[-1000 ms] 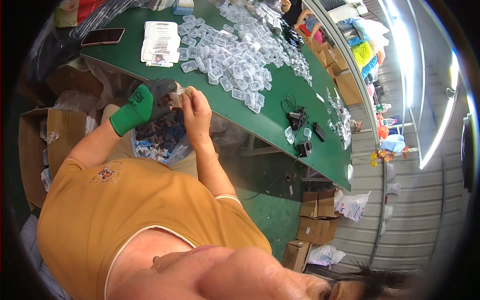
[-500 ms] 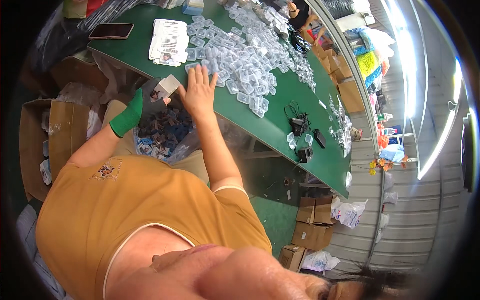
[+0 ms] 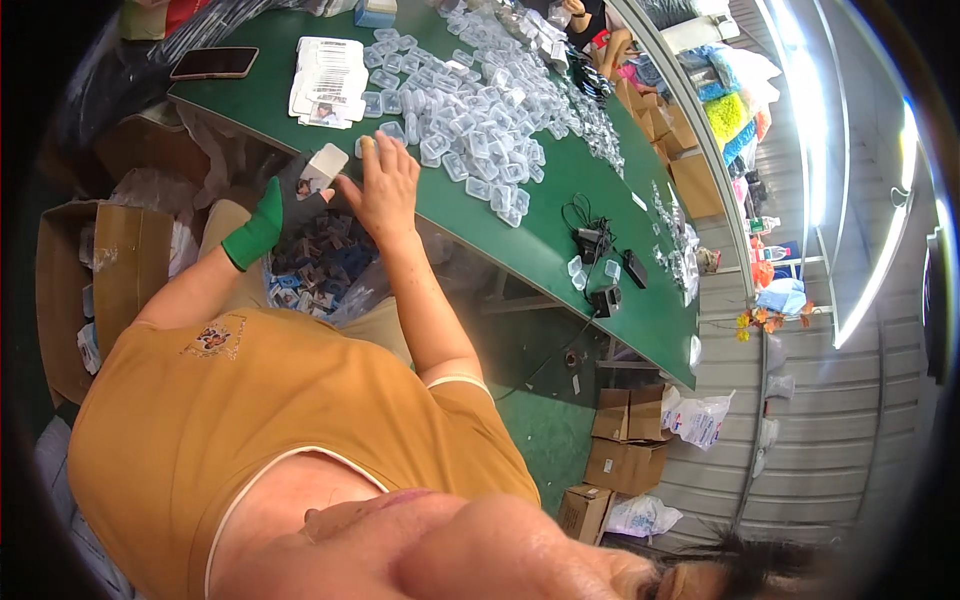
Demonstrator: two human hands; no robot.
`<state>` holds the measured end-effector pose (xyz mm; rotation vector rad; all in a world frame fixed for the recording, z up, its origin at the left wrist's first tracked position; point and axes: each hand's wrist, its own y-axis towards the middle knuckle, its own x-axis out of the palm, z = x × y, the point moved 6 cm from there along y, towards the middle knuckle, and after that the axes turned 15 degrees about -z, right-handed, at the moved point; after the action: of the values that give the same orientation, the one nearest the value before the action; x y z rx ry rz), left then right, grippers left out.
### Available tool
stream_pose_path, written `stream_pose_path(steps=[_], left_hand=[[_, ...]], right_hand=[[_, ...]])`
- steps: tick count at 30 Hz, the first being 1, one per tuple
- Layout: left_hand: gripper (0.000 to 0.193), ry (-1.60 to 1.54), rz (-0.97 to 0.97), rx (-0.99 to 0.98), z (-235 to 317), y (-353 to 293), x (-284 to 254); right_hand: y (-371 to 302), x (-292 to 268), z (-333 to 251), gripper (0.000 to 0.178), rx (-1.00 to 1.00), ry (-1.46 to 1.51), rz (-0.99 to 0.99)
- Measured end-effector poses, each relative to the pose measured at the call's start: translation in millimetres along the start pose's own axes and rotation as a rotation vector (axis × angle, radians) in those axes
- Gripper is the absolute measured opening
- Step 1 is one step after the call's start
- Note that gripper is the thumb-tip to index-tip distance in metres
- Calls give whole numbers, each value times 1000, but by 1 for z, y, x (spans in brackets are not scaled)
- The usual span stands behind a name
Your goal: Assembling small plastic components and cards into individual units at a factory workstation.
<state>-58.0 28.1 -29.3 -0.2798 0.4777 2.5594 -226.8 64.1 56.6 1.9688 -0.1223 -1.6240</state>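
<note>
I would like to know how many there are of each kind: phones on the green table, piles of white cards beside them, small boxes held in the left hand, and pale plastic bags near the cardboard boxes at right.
Phone: 1
Pile of white cards: 1
Small box in the left hand: 1
Pale plastic bags: 2
Total: 5

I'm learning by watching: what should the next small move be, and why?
Probably slide one clear case toward the edge of the green table with the right hand, since it reaches that case while the gloved left hand holds a small box.
</note>
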Motion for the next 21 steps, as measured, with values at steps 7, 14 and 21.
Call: stream_pose_path(steps=[7, 14, 21], left_hand=[[62, 35, 50, -8, -8, -9, -13], [61, 159, 25, 40, 16, -10, -8], [64, 67, -148, -13, 32, -2, 29]], right_hand=[[14, 14, -9, 50, -15, -27, -306], [1, -27, 24, 15, 61, 346, -58], [-27, -8, 17, 12, 350, 1430, 355]])
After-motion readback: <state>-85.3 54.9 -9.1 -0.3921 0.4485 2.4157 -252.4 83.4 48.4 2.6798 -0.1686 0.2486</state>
